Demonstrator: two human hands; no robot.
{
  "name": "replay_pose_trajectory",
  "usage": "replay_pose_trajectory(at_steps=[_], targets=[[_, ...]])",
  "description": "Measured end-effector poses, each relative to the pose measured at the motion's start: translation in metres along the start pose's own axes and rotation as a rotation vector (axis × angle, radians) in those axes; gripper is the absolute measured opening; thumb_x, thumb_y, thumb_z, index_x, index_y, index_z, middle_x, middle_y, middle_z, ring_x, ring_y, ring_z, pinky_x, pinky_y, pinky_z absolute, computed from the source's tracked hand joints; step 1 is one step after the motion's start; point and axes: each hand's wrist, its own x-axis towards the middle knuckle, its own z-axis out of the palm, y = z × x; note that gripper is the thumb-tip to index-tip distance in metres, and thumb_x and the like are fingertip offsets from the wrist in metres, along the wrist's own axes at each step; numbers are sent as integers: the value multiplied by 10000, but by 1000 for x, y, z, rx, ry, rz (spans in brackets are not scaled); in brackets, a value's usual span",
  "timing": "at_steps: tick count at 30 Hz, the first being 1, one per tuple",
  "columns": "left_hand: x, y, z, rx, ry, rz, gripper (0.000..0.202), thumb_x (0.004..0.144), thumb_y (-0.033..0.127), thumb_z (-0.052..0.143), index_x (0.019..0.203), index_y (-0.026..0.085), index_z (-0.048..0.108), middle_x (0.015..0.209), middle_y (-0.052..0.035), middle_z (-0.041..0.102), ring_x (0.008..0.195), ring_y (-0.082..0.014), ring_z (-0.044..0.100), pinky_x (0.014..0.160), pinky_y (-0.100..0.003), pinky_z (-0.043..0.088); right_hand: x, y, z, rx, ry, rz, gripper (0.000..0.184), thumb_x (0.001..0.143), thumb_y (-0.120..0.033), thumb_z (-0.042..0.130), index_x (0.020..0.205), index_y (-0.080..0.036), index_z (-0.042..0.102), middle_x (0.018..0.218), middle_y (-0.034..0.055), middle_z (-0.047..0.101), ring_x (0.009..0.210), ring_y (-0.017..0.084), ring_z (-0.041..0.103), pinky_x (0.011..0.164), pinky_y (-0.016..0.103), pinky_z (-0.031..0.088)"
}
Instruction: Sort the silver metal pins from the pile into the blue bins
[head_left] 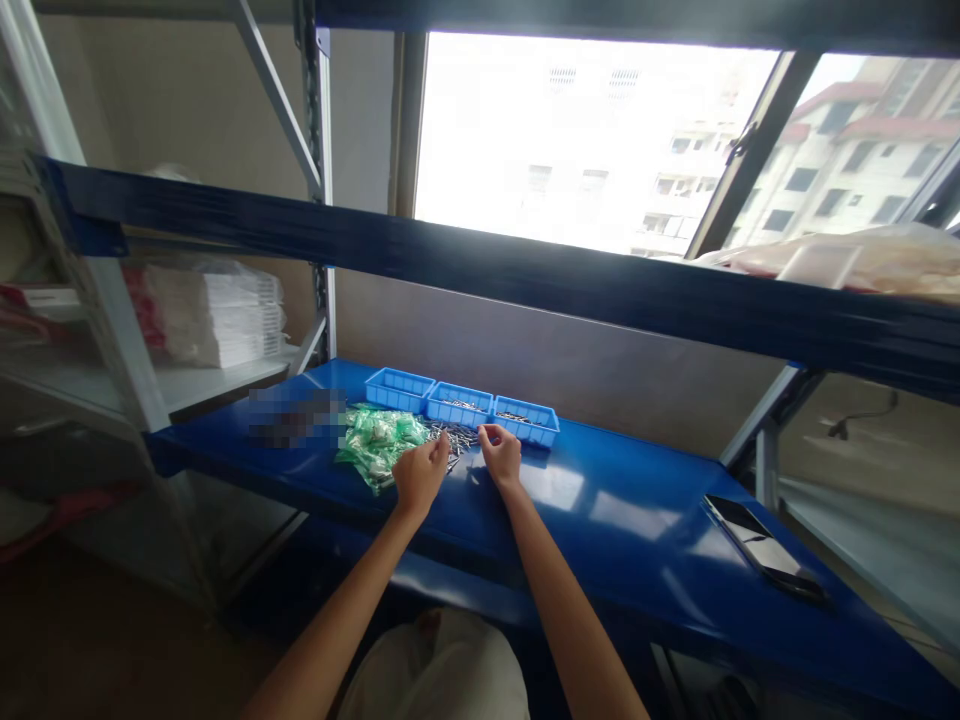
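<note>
My left hand (420,476) is closed, thumb against the curled fingers, at the near edge of a pile of small, slender metal pieces (455,440). Whatever it pinches is too small to make out. Just right of the pile, my right hand (501,456) is also closed with bent fingers, and I cannot make out what is in it. Green-tinted clear plastic bags (384,440) lie crumpled to the left of the pile. Behind stand three blue trays in a row: the left tray (397,392), the middle tray (459,410) and the right tray (529,430). The middle and right ones contain small metal pieces.
The blue tabletop (622,510) is a shelf level of a metal rack. A phone (765,548) lies at the right. A blurred-out dark object (296,415) is at the left. A blue crossbeam (480,265) spans above the trays. White stacked boxes (232,315) sit on a side shelf.
</note>
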Motion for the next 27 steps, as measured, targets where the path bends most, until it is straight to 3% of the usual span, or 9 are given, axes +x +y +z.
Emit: replay_pose_trajectory(at_steps=[4, 11, 19, 27], targets=[[1, -1, -1, -71, -5, 46, 447, 834, 468, 347, 687, 192, 667, 581, -36, 628, 567, -157, 556, 500, -213, 248, -1, 8, -2, 14, 17, 28, 370, 756, -447, 453, 804, -155, 675, 729, 75, 671, 661, 198, 601, 612, 282, 434], [-7, 12, 4, 99, -231, 334, 442, 827, 458, 386, 616, 167, 643, 604, -59, 636, 580, -161, 568, 511, -226, 254, -11, 10, -6, -27, 70, 73, 322, 737, -419, 479, 764, -165, 675, 749, 86, 676, 715, 215, 614, 673, 308, 446], [-6, 12, 2, 168, -264, 368, 420, 851, 397, 366, 680, 160, 667, 638, -77, 641, 623, -169, 583, 533, -229, 310, -30, 7, -18, 266, 219, 311, 402, 710, -447, 494, 836, -101, 655, 760, 109, 663, 458, 149, 575, 422, 257, 454], [-8, 8, 2, 147, -245, 335, 297, 844, 348, 430, 833, 158, 658, 821, -75, 675, 755, -175, 598, 612, -233, 365, -51, -4, -27, 307, 159, 331, 295, 704, -302, 544, 869, -87, 661, 745, 102, 671, 462, 125, 601, 392, 211, 488]])
